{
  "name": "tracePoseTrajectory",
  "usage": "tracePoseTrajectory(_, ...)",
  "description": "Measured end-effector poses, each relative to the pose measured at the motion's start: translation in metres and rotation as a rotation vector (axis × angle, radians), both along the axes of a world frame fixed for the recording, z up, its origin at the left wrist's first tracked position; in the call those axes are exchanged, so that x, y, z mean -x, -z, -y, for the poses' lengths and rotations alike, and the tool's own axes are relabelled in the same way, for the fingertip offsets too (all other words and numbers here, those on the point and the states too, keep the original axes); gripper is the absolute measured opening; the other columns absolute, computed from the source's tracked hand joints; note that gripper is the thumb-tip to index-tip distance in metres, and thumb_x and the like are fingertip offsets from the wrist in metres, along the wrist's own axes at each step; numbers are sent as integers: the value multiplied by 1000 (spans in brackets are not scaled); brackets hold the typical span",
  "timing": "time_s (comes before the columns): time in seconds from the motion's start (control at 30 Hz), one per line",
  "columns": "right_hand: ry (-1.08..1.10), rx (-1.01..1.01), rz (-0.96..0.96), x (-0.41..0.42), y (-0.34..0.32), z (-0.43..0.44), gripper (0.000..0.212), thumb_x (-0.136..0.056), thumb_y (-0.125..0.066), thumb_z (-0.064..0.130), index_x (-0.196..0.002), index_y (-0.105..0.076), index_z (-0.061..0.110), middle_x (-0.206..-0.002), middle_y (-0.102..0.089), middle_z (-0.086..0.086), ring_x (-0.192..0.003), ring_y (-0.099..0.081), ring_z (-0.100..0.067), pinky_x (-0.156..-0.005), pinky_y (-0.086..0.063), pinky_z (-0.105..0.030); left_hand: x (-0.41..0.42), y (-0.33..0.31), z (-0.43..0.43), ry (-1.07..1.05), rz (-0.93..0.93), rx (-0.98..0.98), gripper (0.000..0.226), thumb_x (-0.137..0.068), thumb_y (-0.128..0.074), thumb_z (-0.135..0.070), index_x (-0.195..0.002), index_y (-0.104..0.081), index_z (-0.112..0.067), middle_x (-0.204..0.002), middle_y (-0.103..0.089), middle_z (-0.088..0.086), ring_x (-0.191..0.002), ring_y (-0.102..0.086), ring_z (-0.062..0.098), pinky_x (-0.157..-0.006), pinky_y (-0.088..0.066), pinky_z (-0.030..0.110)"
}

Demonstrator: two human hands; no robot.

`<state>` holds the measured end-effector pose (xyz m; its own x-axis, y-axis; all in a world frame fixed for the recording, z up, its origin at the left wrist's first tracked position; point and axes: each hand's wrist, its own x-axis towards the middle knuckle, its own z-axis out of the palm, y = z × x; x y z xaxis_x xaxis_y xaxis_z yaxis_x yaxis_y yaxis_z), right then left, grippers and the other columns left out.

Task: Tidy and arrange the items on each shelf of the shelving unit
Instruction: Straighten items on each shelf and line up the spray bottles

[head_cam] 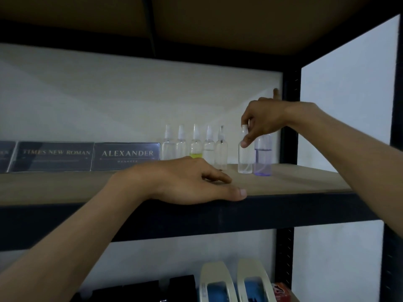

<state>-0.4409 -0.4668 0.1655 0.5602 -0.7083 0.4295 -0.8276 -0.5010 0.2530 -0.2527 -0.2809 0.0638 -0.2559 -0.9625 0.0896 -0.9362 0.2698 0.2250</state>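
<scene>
1. Clear bottle [246, 158] stands upright on the shelf [294, 182] near its right end, just beside a purple bottle [263, 158] on its right; whether the two touch, or whether its base bears full weight on the board, I cannot tell
2. Right hand [261, 120] comes at it from above, thumb and fingertips pinched round the white spray cap and neck; it holds nothing else
3. Its long axis is vertical, so a grip this high leaves the body hanging straight below the hand
4. To the left stands a row of five bottles [195, 147], side by side, one with yellow liquid at the bottom; a bare gap lies between the last of them and the pinched bottle
5. Judging from that gap, the next move is a short shift leftward to join the row, with the bottle kept upright and stopped just short of its neighbour
6. Left hand [192, 182] rests on the shelf's front edge in front of the row, fingers loosely curled and holding nothing; it is nearer the row, but the right hand has the bottle
7. A light bottle held by its cap may swing and tip the next one
</scene>
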Motion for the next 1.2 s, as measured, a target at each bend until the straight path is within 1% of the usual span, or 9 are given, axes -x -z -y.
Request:
tracePoseTrajectory(0.07,19,57,-33,-3,3,3,64,-67,-71,73,-112,-68,28,-96,-71,14,-124,-49,-15,-113,9,-67,-1,2,-1,3,-3,11,83,-69,-40,-85,-142,-47,-47,-150,-42,-21,-135,-39,4,-103,-29,25)
tracePoseTrajectory(0.1,27,63,-38,-4,3,3,66,-69,-71,73,-117,-67,28,-97,-71,14,-130,-47,-17,-112,13,-67,-2,2,-1,4,-5,15,82,-70,-40,-85,-142,-47,-47,-150,-42,-21,-135,-40,4,-104,-29,25)
tracePoseTrajectory(0.23,20,43,-60,-10,-1,4,63,-72,-69,72,-118,-69,29,-102,-72,16,-134,-45,-18,-112,15,-69,-3,3,0,9,-4,21,86,-67,-39,-87,-142,-48,-47,-150,-43,-22,-135,-40,4,-106,-30,27)
tracePoseTrajectory(0.4,18,51,-107,-16,-7,7,50,-77,-70,66,-116,-69,34,-90,-61,20,-135,-44,-20,-112,11,-70,-4,4,1,18,-16,21,88,-65,-39,-87,-142,-48,-46,-150,-43,-21,-135,-40,4,-108,-30,27)
tracePoseTrajectory(0.6,52,21,-123,-23,-15,16,52,-70,-74,67,-111,-72,35,-98,-69,17,-122,-50,-16,-115,0,-69,-6,5,2,16,-26,20,90,-63,-39,-89,-142,-48,-47,-150,-43,-21,-135,-40,5,-108,-31,27)
tracePoseTrajectory(0.73,81,-10,-150,-30,-18,18,54,-69,-73,69,-111,-70,36,-101,-72,17,-109,-47,-10,-114,-5,-68,-4,4,2,21,-26,18,86,-67,-40,-86,-142,-48,-46,-149,-43,-22,-135,-40,4,-109,-30,27)
tracePoseTrajectory(0.9,92,-41,-154,-37,-23,21,50,-64,-75,73,-101,-68,40,-86,-58,30,-115,-52,-14,-110,-16,-63,-6,6,3,11,-36,25,88,-63,-40,-91,-140,-49,-49,-148,-44,-23,-135,-40,3,-114,-30,32)
tracePoseTrajectory(1.07,116,-36,-155,-39,-24,24,58,-62,-76,73,-109,-68,40,-103,-62,21,-117,-52,-15,-111,-22,-58,-6,5,3,15,-39,17,88,-64,-41,-89,-140,-49,-48,-149,-44,-22,-135,-40,4,-114,-31,33)
tracePoseTrajectory(1.2,118,-40,-166,-37,-23,23,58,-62,-75,74,-109,-68,40,-94,-56,24,-118,-51,-14,-109,-24,-56,-6,6,3,12,-41,17,88,-63,-40,-90,-140,-49,-49,-148,-44,-23,-135,-40,4,-113,-30,32)
